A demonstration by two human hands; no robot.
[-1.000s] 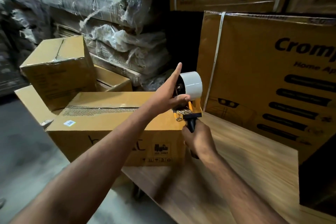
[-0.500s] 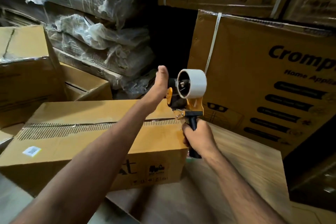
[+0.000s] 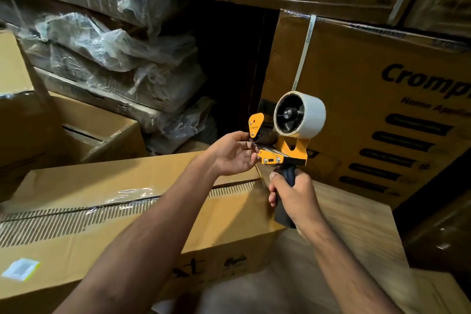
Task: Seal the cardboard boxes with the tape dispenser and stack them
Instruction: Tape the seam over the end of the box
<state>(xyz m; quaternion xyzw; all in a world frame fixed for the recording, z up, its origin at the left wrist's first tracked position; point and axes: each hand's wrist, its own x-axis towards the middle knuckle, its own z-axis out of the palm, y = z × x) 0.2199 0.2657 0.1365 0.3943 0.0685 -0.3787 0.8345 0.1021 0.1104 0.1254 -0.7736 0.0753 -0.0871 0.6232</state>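
My right hand (image 3: 293, 195) grips the black handle of a yellow tape dispenser (image 3: 288, 151) and holds it upright above the right end of a long cardboard box (image 3: 102, 181). A white tape roll (image 3: 307, 115) sits on top of the dispenser. My left hand (image 3: 232, 154) is at the dispenser's front by the roller, fingers curled and pinching the loose tape end. The box's flaps are closed, and a short strip of clear tape lies on the middle seam.
The box rests on a wooden table (image 3: 351, 222). A large printed carton (image 3: 369, 71) stands close behind on the right. Plastic-wrapped bundles (image 3: 102, 46) are stacked at the back left. An open carton (image 3: 99, 135) and a taller box (image 3: 12, 71) stand at the left.
My left hand dropped from a raised, straight-fingered pose beside the roll to the dispenser's front and closed on the tape end. The view moved nearer and to the right.
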